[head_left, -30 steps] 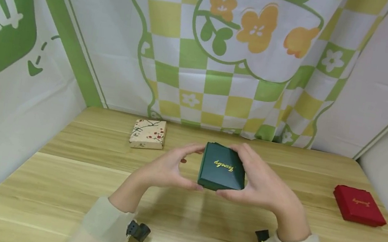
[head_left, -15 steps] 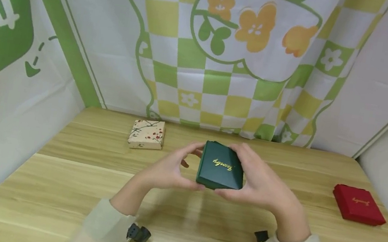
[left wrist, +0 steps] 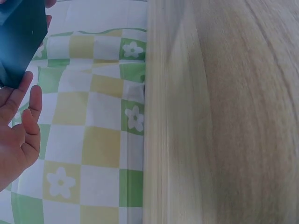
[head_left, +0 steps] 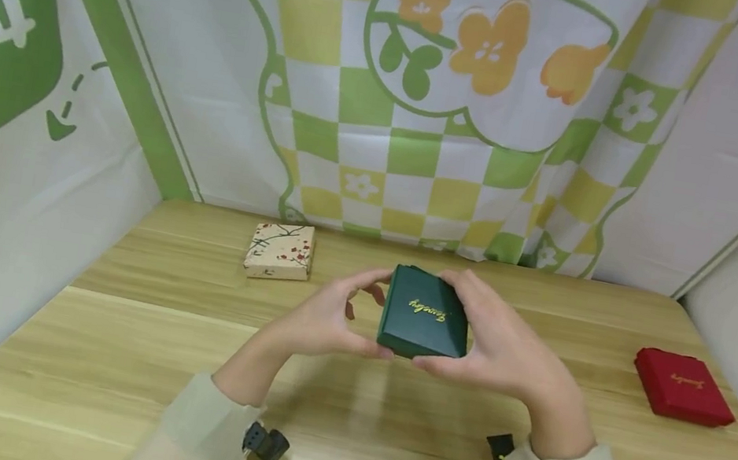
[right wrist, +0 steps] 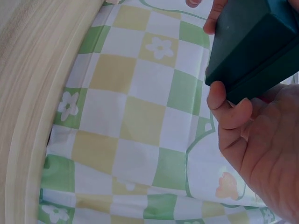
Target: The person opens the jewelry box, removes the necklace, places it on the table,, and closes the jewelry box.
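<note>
Square cream blossom-printed box [head_left: 280, 252] lay at ten o'clock on wooden tabletop [head_left: 105, 365], square red box [head_left: 683, 388] at three, green-checked cloth curtain [head_left: 413, 155] at twelve

Clock positions are taken from the dark green square box [head_left: 422, 329] in the head view. Box covering: smooth, low sheen, leatherette or coated paper in appearance. Gold script lettering [head_left: 428, 310]: metallic, foil-like.
Cream square box with printed branches [head_left: 281, 249], between 9 and 10 o'clock: paper-like, matt.
Red square box [head_left: 685, 387], 3 o'clock: matt covering; exact material cannot be determined.
Pale wood-grain tabletop [head_left: 99, 357], 6 o'clock: smooth, satin, with soft reflections.
Green, yellow and white checked curtain [head_left: 416, 154], 12 o'clock: matt cloth, lightly creased.
Off-white sleeves [head_left: 197, 419], 8 and 4 o'clock: matt cloth.
</note>
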A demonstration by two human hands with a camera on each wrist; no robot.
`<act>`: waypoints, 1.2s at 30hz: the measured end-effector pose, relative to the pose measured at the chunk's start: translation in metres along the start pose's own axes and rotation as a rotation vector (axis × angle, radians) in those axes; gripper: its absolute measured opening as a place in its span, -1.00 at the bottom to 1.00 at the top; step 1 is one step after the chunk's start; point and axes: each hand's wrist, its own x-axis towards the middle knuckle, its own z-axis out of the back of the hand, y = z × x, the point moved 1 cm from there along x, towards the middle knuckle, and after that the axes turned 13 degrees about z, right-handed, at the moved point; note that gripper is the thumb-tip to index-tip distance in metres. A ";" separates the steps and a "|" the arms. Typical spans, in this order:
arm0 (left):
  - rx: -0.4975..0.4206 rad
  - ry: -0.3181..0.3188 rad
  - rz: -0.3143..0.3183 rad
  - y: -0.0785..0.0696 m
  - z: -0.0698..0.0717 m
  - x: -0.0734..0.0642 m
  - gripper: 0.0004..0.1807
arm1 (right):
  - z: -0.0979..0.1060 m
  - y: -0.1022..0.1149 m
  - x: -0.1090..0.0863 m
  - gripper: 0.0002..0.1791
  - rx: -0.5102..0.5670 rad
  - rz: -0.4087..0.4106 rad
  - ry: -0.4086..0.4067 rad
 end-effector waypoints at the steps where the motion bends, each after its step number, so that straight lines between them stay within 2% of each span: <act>1: 0.007 0.004 0.001 0.000 0.000 0.000 -0.03 | 0.000 0.000 0.000 -0.02 0.002 -0.003 0.007; 9: 0.036 0.004 0.007 -0.001 -0.002 -0.001 -0.03 | 0.003 0.000 -0.002 -0.01 0.007 -0.034 0.042; 17: 0.059 0.002 -0.030 -0.002 -0.003 0.000 -0.05 | 0.004 0.001 -0.003 0.00 0.019 -0.050 0.062; 25: 0.103 0.009 -0.065 -0.003 -0.003 -0.001 -0.01 | 0.009 -0.003 -0.006 -0.03 0.119 -0.093 0.091; 36: 0.041 -0.001 -0.052 -0.002 -0.002 -0.002 -0.02 | 0.009 0.001 -0.006 -0.07 0.147 -0.108 0.059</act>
